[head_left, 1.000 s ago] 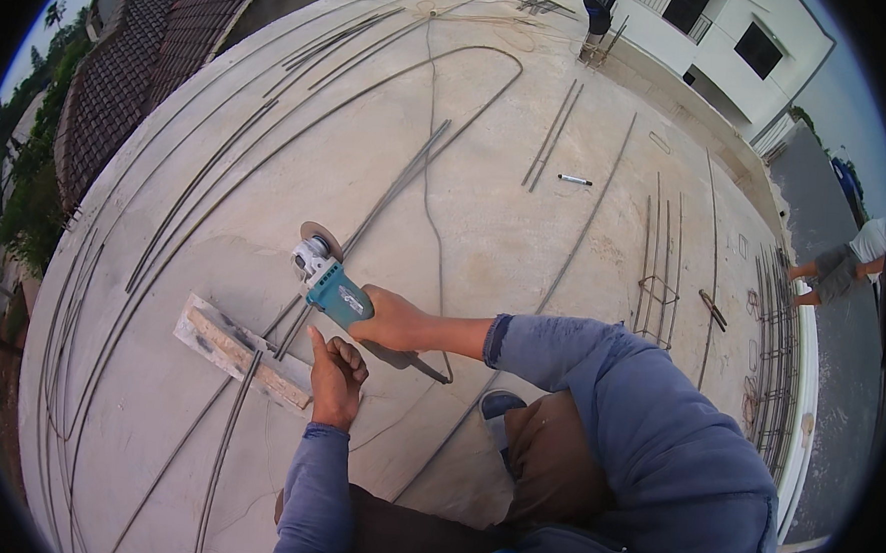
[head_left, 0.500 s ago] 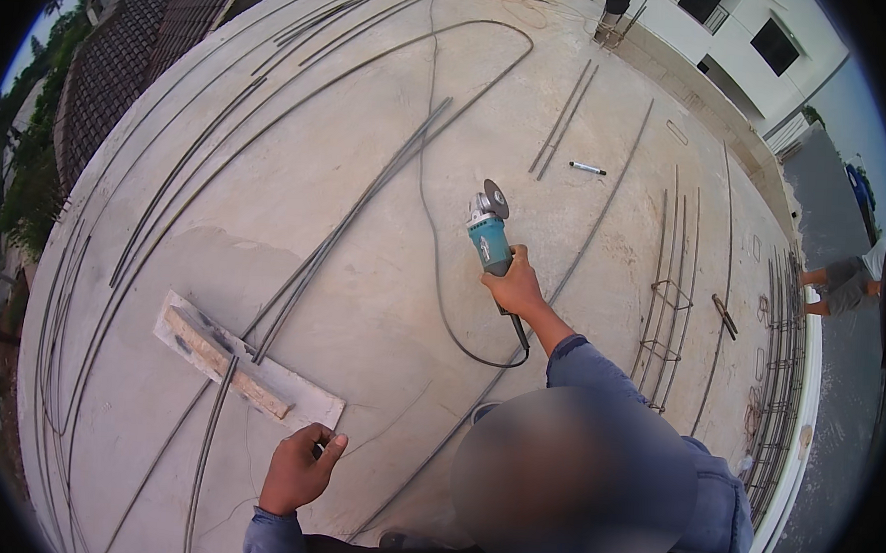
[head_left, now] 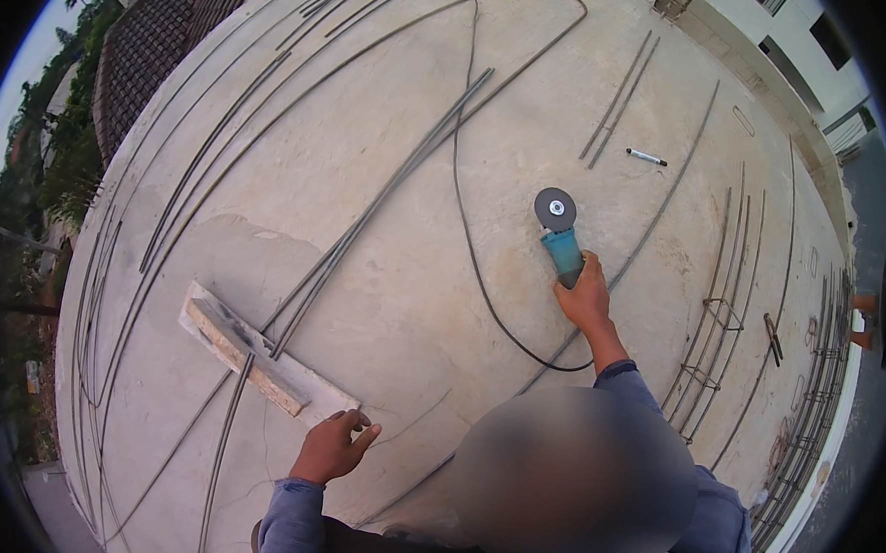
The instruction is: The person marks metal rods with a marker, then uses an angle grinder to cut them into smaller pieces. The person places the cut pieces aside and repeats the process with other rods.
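My right hand grips the teal body of an angle grinder, stretched out to the right over the concrete slab; its grey disc points away from me. A black power cord runs from the grinder across the slab. My left hand hovers empty, fingers loosely curled, just below the near end of a wooden block on a pale board. A bundle of long steel rods rests with its ends on that block.
Many long rebar rods curve across the slab's left side. Short rods and a marker lie at the far right. Bent stirrups and rebar cages lie along the right edge. Tiled roofs and trees lie beyond the left edge.
My right hand has carried the grinder from the block by my left hand out to the right. My left hand has let go and stays near the board.
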Available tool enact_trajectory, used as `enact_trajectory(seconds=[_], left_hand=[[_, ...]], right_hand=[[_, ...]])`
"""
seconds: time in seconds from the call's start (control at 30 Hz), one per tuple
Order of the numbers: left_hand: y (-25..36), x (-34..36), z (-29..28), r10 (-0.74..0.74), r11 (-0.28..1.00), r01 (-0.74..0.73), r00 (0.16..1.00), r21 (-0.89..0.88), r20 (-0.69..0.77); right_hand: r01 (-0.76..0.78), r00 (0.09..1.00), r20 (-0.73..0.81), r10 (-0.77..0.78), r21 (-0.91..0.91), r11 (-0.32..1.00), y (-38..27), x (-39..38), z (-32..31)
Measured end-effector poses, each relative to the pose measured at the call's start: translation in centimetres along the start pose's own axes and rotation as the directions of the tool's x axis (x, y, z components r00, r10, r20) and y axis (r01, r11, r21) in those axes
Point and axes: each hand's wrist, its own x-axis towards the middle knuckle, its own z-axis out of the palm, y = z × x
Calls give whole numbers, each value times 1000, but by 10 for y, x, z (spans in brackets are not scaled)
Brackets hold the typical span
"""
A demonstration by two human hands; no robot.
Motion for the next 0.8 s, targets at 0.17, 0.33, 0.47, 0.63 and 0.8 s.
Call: enact_trajectory(seconds=[0.17, 0.33, 0.47, 0.63, 0.8], left_hand=[[15, 24, 8, -63, 997, 59, 995, 58, 75], [35, 30, -1, -121, 992, 119, 990, 31, 79], [26, 13, -26, -211, 978, 211, 977, -1, -11], [17, -15, -80, -284, 958, 286, 956, 24, -72], [20, -50, -165, -362, 922, 382, 909, 64, -207]], right_hand=[[56, 997, 56, -56, 10, 998, 10, 1, 5], [61, 985, 156, -70, 62, 996, 33, 7, -8], [38, 968, 241, -70, 134, 990, 45, 14, -18], [21, 947, 311, -80, 190, 982, 44, 18, -36], [66, 958, 254, -131, 249, 966, 56, 15, -24]])
